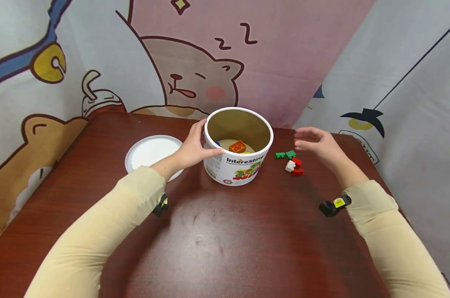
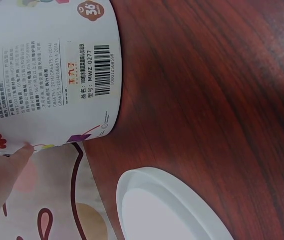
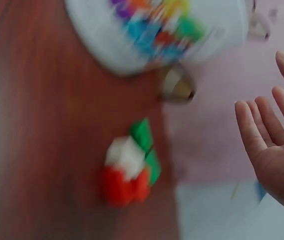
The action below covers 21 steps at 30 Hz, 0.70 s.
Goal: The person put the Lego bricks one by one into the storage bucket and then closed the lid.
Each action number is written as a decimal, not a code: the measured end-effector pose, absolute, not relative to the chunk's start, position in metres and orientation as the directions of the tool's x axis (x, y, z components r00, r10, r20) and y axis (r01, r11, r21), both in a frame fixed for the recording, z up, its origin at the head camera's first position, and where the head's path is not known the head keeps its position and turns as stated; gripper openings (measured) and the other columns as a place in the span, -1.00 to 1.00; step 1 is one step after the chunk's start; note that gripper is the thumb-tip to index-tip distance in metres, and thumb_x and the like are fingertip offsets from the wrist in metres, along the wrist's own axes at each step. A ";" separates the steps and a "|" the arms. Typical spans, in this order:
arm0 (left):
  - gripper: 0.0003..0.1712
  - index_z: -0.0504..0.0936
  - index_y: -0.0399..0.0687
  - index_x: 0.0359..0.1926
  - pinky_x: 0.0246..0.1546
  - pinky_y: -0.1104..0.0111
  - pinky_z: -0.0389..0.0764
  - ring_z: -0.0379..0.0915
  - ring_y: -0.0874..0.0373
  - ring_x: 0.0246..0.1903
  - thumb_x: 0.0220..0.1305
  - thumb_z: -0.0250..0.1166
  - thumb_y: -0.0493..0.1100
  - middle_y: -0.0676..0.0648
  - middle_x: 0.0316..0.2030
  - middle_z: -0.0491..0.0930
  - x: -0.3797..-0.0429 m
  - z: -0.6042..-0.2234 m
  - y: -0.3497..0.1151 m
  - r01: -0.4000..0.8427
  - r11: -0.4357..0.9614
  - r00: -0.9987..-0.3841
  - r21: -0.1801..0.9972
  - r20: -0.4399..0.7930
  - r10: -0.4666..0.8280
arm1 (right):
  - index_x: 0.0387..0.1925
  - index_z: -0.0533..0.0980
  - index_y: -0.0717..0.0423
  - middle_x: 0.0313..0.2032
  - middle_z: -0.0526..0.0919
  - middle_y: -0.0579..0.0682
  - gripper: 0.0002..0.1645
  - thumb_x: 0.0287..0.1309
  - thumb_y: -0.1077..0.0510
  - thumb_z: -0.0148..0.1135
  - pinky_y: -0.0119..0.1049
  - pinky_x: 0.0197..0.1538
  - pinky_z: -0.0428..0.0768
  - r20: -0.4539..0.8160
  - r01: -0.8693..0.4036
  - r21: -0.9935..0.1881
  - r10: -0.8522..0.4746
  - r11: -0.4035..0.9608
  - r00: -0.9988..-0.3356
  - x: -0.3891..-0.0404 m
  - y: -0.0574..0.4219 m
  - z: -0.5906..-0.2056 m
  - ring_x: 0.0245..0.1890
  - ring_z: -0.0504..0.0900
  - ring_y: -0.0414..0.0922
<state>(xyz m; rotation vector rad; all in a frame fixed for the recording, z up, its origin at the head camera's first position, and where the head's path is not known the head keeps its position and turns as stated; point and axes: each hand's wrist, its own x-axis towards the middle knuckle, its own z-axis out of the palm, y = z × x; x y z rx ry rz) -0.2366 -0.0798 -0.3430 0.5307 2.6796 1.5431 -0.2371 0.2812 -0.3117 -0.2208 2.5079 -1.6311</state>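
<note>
A white round bucket (image 1: 217,164) with printed lettering stands upright at the middle back of the table. My left hand (image 1: 189,150) holds its left side, thumb lying along the front of the rim and fingers round the far side. Inside sit an orange toy brick (image 1: 237,146) and bits of blue and yellow. To the right of the bucket, my right hand (image 1: 319,148) is raised with nothing in it, its fingers loosely extended. Just left of that hand lie green bricks (image 1: 280,155), a white brick (image 1: 289,166) and red bricks (image 1: 298,171) in a small cluster.
A white round lid (image 1: 150,150) lies flat on the dark red wooden table (image 1: 225,240), left of the bucket and partly behind my left hand. Directly behind the table's back edge hangs a cartoon-printed cloth (image 1: 292,54).
</note>
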 end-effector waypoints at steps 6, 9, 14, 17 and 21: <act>0.19 -0.09 -0.24 0.41 0.38 0.15 0.10 0.02 -0.05 0.33 -0.07 0.49 -0.06 -0.25 0.33 0.00 -0.236 -0.343 -0.079 0.280 0.468 -0.945 0.838 0.155 0.287 | 0.14 0.33 0.21 -0.24 0.56 -0.39 -0.44 0.17 0.08 0.24 -0.46 -0.14 0.62 -0.151 0.029 -0.854 -0.194 0.519 -0.969 -0.235 0.328 -0.357 -0.26 0.63 -0.38; 0.18 -0.09 -0.24 0.41 0.38 0.15 0.11 0.02 -0.05 0.32 -0.07 0.48 -0.05 -0.25 0.33 0.01 -0.237 -0.343 -0.079 0.277 0.468 -0.946 0.839 0.152 0.287 | 0.18 0.28 0.29 -0.19 0.56 -0.30 -0.35 0.16 0.06 0.25 -0.40 -0.10 0.62 -0.198 0.074 -0.841 -0.178 0.535 -0.964 -0.233 0.339 -0.375 -0.25 0.62 -0.37; 0.17 -0.08 -0.23 0.41 0.38 0.16 0.12 0.03 -0.04 0.32 -0.06 0.48 -0.04 -0.24 0.33 0.02 -0.236 -0.343 -0.080 0.276 0.464 -0.946 0.842 0.153 0.284 | 0.20 0.30 0.32 -0.11 0.57 -0.05 -0.29 0.13 0.00 0.27 -0.42 -0.14 0.62 -0.218 0.093 -0.795 -0.140 0.599 -0.966 -0.232 0.343 -0.394 -0.31 0.57 -0.44; 0.18 -0.09 -0.23 0.41 0.38 0.16 0.11 0.02 -0.04 0.32 -0.06 0.48 -0.05 -0.24 0.33 0.01 -0.236 -0.343 -0.080 0.273 0.468 -0.947 0.840 0.150 0.283 | 0.18 0.34 0.29 -0.09 0.57 0.04 -0.31 0.12 -0.01 0.28 -0.44 -0.20 0.61 -0.223 0.090 -0.752 -0.124 0.653 -0.967 -0.232 0.341 -0.400 -0.33 0.53 -0.44; 0.19 -0.09 -0.24 0.41 0.39 0.15 0.10 0.01 -0.05 0.33 -0.07 0.49 -0.05 -0.25 0.34 0.01 -0.235 -0.342 -0.080 0.274 0.473 -0.947 0.837 0.151 0.282 | 0.15 0.39 0.26 -0.02 0.54 0.19 -0.36 0.12 0.00 0.28 -0.49 -0.23 0.54 -0.220 0.080 -0.702 -0.109 0.708 -0.969 -0.233 0.339 -0.406 -0.29 0.48 -0.34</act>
